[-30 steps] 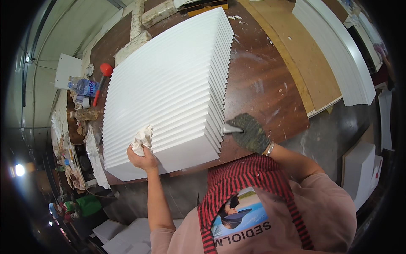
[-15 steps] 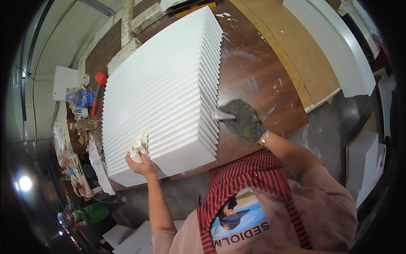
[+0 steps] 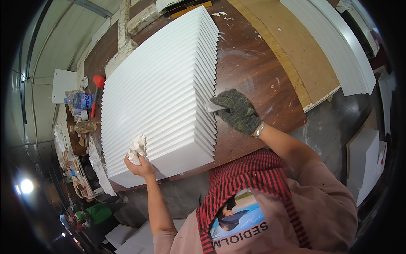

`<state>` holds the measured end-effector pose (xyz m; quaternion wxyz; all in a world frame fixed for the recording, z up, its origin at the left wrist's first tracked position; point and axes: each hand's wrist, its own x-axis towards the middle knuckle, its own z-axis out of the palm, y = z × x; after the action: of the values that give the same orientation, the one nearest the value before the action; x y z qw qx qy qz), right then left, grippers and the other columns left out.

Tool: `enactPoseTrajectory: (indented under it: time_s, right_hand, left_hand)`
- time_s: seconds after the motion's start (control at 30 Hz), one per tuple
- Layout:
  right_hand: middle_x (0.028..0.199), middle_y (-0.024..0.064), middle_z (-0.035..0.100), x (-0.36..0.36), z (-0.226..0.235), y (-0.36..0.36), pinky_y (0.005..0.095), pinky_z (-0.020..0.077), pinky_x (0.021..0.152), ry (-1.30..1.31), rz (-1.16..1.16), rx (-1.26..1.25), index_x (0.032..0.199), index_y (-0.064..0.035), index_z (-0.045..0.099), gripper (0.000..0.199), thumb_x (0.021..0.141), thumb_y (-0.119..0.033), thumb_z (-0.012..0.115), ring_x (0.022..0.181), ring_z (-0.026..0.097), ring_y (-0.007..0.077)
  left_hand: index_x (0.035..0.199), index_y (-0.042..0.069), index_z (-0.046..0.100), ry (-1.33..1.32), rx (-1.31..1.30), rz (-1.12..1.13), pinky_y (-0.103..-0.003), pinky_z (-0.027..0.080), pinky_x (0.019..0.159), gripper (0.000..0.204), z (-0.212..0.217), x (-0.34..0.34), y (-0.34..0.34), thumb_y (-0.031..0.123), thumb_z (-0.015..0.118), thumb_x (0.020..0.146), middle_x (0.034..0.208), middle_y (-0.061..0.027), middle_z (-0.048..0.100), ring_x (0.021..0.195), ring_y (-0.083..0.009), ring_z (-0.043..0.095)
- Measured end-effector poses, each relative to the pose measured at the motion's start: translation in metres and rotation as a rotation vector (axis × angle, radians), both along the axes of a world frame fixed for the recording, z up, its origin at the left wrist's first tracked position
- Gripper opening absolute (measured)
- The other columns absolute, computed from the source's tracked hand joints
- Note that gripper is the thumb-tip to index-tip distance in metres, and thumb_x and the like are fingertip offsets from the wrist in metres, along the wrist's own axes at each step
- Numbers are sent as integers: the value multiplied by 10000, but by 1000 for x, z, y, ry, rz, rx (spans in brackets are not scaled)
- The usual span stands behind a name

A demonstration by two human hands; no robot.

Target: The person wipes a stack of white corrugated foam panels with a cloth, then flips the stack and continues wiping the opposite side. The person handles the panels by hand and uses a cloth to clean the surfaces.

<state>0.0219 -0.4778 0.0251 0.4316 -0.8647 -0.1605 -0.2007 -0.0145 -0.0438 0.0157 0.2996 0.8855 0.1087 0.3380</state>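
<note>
A white panel with ridges running across its top and a stepped, toothed right side [image 3: 160,89] lies on a brown table [image 3: 249,63]. At its front left, my bare left hand [image 3: 141,167] grips a crumpled white cloth or paper [image 3: 137,148] just over the ridges. On the right, my right hand [image 3: 239,111] wears a dark grey-green knitted glove. It pinches a small pale flat piece [image 3: 212,107] against the toothed side. What kind of piece it is I cannot make out, since the gloved fingers cover part of it.
Left of the panel lie a red mallet [image 3: 98,86], a plastic bottle [image 3: 79,100] and a glass jar [image 3: 86,126]. Plaster-smeared bars [image 3: 146,21] sit behind it. A tan board [image 3: 296,38] and a long white moulding [image 3: 334,38] are at the far right.
My right hand has moved slightly away from me and left along the toothed side, still holding the pale piece. My left hand has hardly moved.
</note>
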Motion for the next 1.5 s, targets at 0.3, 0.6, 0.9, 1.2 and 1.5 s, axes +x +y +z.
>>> enactPoseTrajectory:
  time_s: [0.3, 0.6, 0.9, 1.2, 1.5]
  right_hand:
    - [1191, 80, 686, 13, 20, -1, 301, 551, 955, 616, 231, 794, 1282, -16, 645, 497, 811, -58, 799, 1102, 651, 172]
    - [1602, 168, 389, -22, 11, 27, 408, 280, 1231, 695, 330, 845, 1216, -37, 674, 482, 764, -65, 838, 1511, 323, 274]
    - [1574, 191, 429, -23, 19, 45, 403, 329, 1207, 598, 138, 605, 1226, -30, 671, 492, 766, -82, 836, 1487, 374, 305]
    - [1594, 197, 410, -21, 15, 50, 365, 408, 1141, 493, 123, 522, 1250, -2, 671, 487, 772, -43, 754, 1466, 414, 294]
    - [1541, 247, 469, -21, 47, 61, 397, 340, 1164, 662, 11, 762, 1018, 32, 707, 361, 718, -163, 764, 1426, 451, 285]
  left_hand:
    - [1189, -53, 557, -6, 25, -9, -408, 476, 928, 418, -3, 0, 9, 67, 619, 794, 1073, -176, 611, 963, -315, 588]
    - [1260, -39, 535, 159, -143, -61, -383, 461, 985, 435, 20, -2, 10, 38, 629, 843, 1154, -184, 609, 1031, -294, 593]
    - [1363, 7, 601, 735, 430, 296, -376, 452, 1020, 450, 94, 118, 184, 203, 656, 961, 1264, -125, 659, 1186, -247, 601]
    - [1294, -82, 645, 886, -230, 136, -384, 502, 912, 514, 81, 182, 299, 265, 705, 919, 1245, -136, 689, 1082, -229, 652]
    - [1124, 187, 777, 677, 701, 271, -487, 545, 863, 357, 98, 145, 299, 102, 590, 831, 1046, -186, 745, 1005, -404, 696]
